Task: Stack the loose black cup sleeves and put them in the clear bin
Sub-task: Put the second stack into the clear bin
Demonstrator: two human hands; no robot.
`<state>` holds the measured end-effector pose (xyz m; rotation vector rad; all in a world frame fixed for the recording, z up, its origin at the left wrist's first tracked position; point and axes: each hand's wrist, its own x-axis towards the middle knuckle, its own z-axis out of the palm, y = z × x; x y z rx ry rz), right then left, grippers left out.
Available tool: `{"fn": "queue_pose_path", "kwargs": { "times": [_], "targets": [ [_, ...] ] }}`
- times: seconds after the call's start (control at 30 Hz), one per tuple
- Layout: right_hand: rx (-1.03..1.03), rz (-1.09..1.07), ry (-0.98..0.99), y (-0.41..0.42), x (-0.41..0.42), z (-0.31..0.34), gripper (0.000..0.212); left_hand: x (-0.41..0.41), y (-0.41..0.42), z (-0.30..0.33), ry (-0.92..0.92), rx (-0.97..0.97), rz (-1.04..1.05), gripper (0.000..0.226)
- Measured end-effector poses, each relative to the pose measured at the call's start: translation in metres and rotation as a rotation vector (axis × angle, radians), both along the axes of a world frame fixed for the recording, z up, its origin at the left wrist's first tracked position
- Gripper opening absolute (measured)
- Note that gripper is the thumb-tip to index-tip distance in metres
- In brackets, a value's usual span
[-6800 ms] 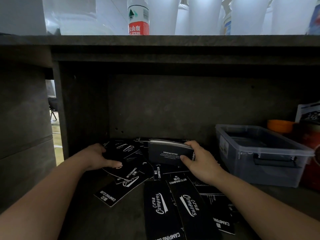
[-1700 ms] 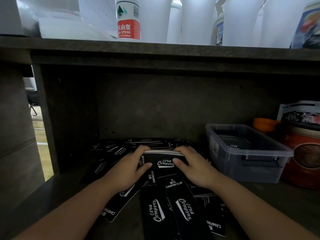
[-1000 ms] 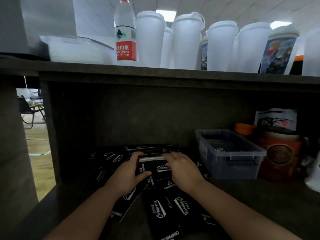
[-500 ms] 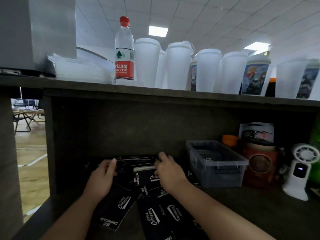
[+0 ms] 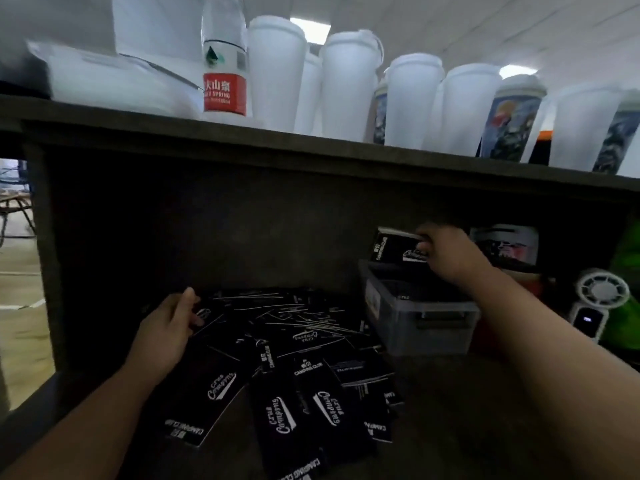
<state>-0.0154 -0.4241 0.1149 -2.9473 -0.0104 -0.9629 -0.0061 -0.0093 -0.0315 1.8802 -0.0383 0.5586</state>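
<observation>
Right hand [image 5: 446, 252], arm stretched forward, pinches a squared stack of flat black cardboard cup sleeves [image 5: 398, 249] by one end, just above the clear plastic bin [image 5: 415, 318]. Left of the bin, many loose black sleeves [image 5: 294, 358] lie scattered on the dark shelf [image 5: 467, 410]. They look light, stiff, slippery; grip by the edges. Left hand [image 5: 166, 329] rests on the pile, seemingly holding one.

On the upper shelf [image 5: 311, 143] stand a water bottle [image 5: 224, 64] with a red label and several white lidded cups [image 5: 346, 84] — some printed. Lower right, a small white fan [image 5: 597, 306] stands beside something green [image 5: 627, 289].
</observation>
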Motion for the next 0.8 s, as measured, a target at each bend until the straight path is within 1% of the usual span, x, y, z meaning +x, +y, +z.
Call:
{"fn": "queue_pose_path", "kwargs": {
  "times": [0.1,0.3,0.43,0.5,0.57,0.6,0.63,0.7,0.8],
  "targets": [
    [-0.093,-0.056,0.184,-0.014,0.013,-0.002,0.024,0.001,-0.001,0.003,0.011,-0.016,0.003,0.041],
    [-0.051,-0.033,0.291,-0.035,0.049,-0.018,0.022,0.002,0.002,0.000,0.004,-0.041,0.001,0.041],
    [-0.091,-0.081,0.437,-0.043,0.053,-0.020,0.028,0.002,0.001,0.003,0.041,-0.023,-0.010,0.042],
    [-0.150,-0.097,0.468,-0.040,0.052,-0.022,0.025,0.004,-0.001,0.001,0.069,-0.003,-0.027,0.044],
    [-0.234,-0.103,0.472,-0.037,0.055,-0.026,0.016,0.007,-0.001,-0.001,0.070,0.005,-0.044,0.045],
    [-0.249,-0.091,0.510,-0.036,0.058,-0.029,0.010,0.009,-0.001,-0.002,0.068,-0.001,-0.047,0.046],
    [-0.239,-0.060,0.566,-0.037,0.062,-0.034,0.006,0.010,-0.001,-0.003,0.069,-0.011,-0.045,0.046],
    [-0.213,-0.021,0.656,-0.036,0.065,-0.043,0.004,0.011,-0.001,-0.002,0.078,-0.029,-0.041,0.046],
    [-0.204,-0.014,0.655,-0.031,0.069,-0.051,0.006,0.013,0.000,-0.002,0.092,-0.038,-0.034,0.046]
  ]
}}
